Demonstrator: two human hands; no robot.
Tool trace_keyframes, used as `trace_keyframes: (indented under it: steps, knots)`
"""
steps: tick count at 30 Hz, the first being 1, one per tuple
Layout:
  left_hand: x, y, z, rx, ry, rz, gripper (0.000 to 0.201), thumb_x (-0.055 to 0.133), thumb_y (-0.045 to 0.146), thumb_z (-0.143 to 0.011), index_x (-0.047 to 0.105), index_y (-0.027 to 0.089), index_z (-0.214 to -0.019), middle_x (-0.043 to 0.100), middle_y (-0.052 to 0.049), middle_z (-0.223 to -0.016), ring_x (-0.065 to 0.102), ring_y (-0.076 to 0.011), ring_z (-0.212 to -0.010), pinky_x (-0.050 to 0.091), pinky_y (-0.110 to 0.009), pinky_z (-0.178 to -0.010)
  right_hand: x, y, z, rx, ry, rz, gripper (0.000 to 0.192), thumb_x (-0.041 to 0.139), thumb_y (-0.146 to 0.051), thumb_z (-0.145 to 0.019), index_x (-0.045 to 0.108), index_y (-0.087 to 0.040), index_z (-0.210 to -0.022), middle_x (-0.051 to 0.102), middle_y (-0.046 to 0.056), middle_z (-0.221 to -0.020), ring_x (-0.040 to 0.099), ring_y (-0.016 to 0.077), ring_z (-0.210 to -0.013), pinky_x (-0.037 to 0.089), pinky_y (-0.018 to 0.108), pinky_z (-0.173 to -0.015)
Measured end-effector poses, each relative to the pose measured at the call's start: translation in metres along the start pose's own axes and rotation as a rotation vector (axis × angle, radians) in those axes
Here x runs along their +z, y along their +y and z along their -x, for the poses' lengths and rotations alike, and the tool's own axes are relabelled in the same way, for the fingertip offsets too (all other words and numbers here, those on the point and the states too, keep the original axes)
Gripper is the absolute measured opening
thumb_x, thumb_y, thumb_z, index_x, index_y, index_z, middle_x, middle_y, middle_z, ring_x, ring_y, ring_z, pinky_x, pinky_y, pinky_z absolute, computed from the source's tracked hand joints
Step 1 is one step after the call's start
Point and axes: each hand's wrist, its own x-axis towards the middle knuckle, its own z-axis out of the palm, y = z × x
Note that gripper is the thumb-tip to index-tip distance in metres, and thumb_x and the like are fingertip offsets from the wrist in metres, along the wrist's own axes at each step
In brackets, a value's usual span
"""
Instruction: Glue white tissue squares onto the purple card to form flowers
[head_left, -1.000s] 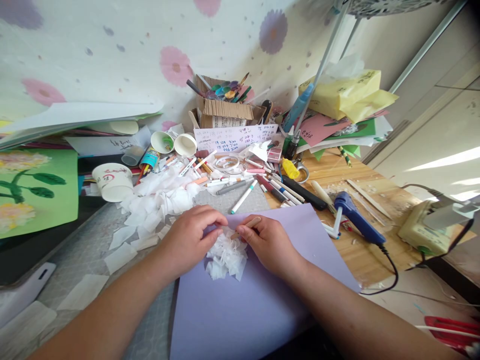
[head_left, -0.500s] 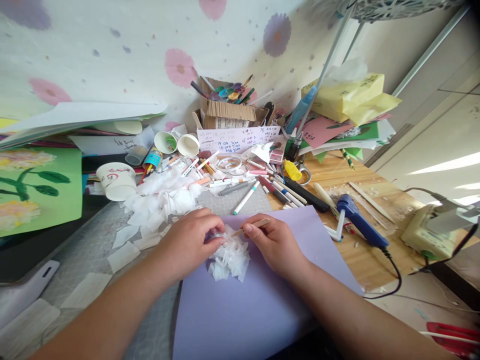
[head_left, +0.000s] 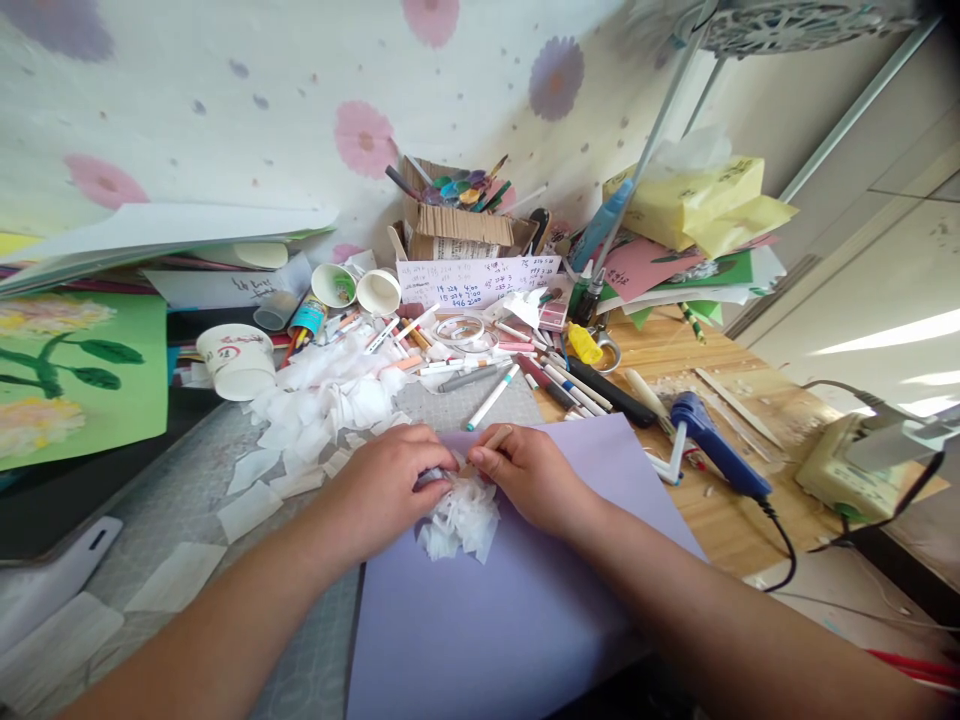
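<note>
A ruffled cluster of white tissue paper [head_left: 459, 520] sits near the upper left of a purple sheet of paper [head_left: 495, 640]. My left hand [head_left: 394, 480] is closed at the left edge of the cluster, thumb and forefinger pinching tissue there. In my right hand [head_left: 536, 480] is a wooden stick [head_left: 498, 436], gripped between thumb and bent fingers. Its lower end is hidden behind the fingers, close to the top of the cluster. Both hands nearly meet above the cluster.
Loose tissue pieces [head_left: 315, 405] and cut squares [head_left: 176, 578] lie to the left. Behind are markers [head_left: 493, 397], a paper cup [head_left: 236, 362] and a cardboard box [head_left: 457, 230]. A blue glue gun [head_left: 716, 450] with its cord lies right, near a power strip [head_left: 847, 475].
My right hand has shifted slightly left towards my left hand, and the stick has tipped more upright. The tissue cluster stays in place on the purple sheet.
</note>
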Motion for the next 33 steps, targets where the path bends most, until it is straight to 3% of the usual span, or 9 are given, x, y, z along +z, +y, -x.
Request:
trace_keyframes:
  steps: [4,9,11,16,22,25,28,30,33]
  knots:
    - [0.001,-0.002,0.001,0.021,-0.015,0.014,0.015,0.055,0.018,-0.081,0.070,0.022,-0.085,0.064,-0.001,-0.088,0.057,-0.0172,-0.087,0.042,-0.029,-0.077,0.000,0.002,-0.005,0.024,-0.007,-0.045,0.027,0.052,-0.023,-0.085,0.053,-0.019,-0.058,0.059,0.001,-0.066,0.056,0.0137,-0.064,0.041,0.025,-0.062]
    - [0.000,-0.001,0.002,0.020,-0.015,0.030,0.018,0.055,0.018,-0.081,0.070,0.024,-0.089,0.064,-0.001,-0.092,0.057,-0.0172,-0.089,0.042,-0.029,-0.079,-0.005,0.005,0.002,0.126,0.268,-0.403,0.023,0.054,-0.036,-0.081,0.058,-0.018,-0.066,0.055,0.000,-0.061,0.053,0.0139,-0.060,0.041,0.026,-0.058]
    - [-0.002,-0.001,0.002,0.016,-0.022,0.032,0.018,0.054,0.019,-0.081,0.070,0.024,-0.089,0.064,-0.001,-0.093,0.057,-0.0176,-0.090,0.042,-0.030,-0.080,-0.008,0.006,0.004,0.147,0.305,-0.454,0.023,0.054,-0.035,-0.078,0.058,-0.018,-0.063,0.053,-0.001,-0.058,0.050,0.0132,-0.057,0.040,0.026,-0.056]
    - [-0.011,0.001,0.002,-0.049,0.024,0.052,0.014,0.052,0.025,-0.082,0.063,0.020,-0.088,0.062,-0.001,-0.091,0.057,-0.0174,-0.084,0.043,-0.030,-0.075,-0.009,0.006,0.005,0.147,0.227,-0.345,0.023,0.052,-0.032,-0.078,0.054,-0.019,-0.061,0.050,-0.002,-0.057,0.045,0.0122,-0.054,0.036,0.025,-0.052]
    - [-0.011,0.001,0.004,-0.005,0.023,0.057,0.015,0.049,0.028,-0.084,0.061,0.021,-0.086,0.060,0.000,-0.086,0.056,-0.0164,-0.079,0.042,-0.028,-0.071,-0.005,0.006,0.004,0.097,0.177,-0.174,0.022,0.050,-0.028,-0.081,0.054,-0.019,-0.062,0.056,-0.001,-0.062,0.050,0.0120,-0.058,0.039,0.024,-0.056]
    - [-0.013,0.002,0.005,-0.044,0.077,0.071,0.016,0.048,0.029,-0.085,0.061,0.021,-0.083,0.059,0.001,-0.080,0.055,-0.0155,-0.074,0.041,-0.026,-0.067,-0.004,0.007,0.004,0.049,0.172,-0.131,0.023,0.052,-0.025,-0.081,0.051,-0.019,-0.059,0.058,-0.001,-0.064,0.052,0.0121,-0.060,0.040,0.025,-0.059]
    - [-0.020,0.005,0.007,-0.083,0.106,0.104,0.012,0.050,0.027,-0.084,0.060,0.021,-0.079,0.056,0.002,-0.075,0.053,-0.0141,-0.070,0.040,-0.025,-0.064,-0.004,0.007,0.004,0.076,0.245,-0.274,0.024,0.053,-0.028,-0.081,0.050,-0.019,-0.059,0.055,-0.001,-0.061,0.050,0.0120,-0.058,0.040,0.025,-0.057]
    - [-0.023,0.009,0.009,-0.042,0.047,0.116,0.008,0.055,0.027,-0.082,0.060,0.022,-0.079,0.055,0.002,-0.078,0.053,-0.0135,-0.073,0.041,-0.024,-0.067,-0.005,0.006,0.006,0.068,0.277,-0.414,0.026,0.054,-0.032,-0.082,0.051,-0.019,-0.059,0.054,-0.001,-0.061,0.049,0.0119,-0.057,0.040,0.025,-0.056]
    - [-0.023,0.013,0.012,0.066,-0.092,0.100,0.008,0.064,0.026,-0.076,0.061,0.023,-0.083,0.054,0.002,-0.088,0.053,-0.0134,-0.081,0.041,-0.024,-0.072,-0.005,0.001,0.010,-0.058,0.223,-0.539,0.026,0.057,-0.034,-0.082,0.052,-0.019,-0.061,0.056,0.000,-0.065,0.052,0.0118,-0.059,0.042,0.025,-0.057]
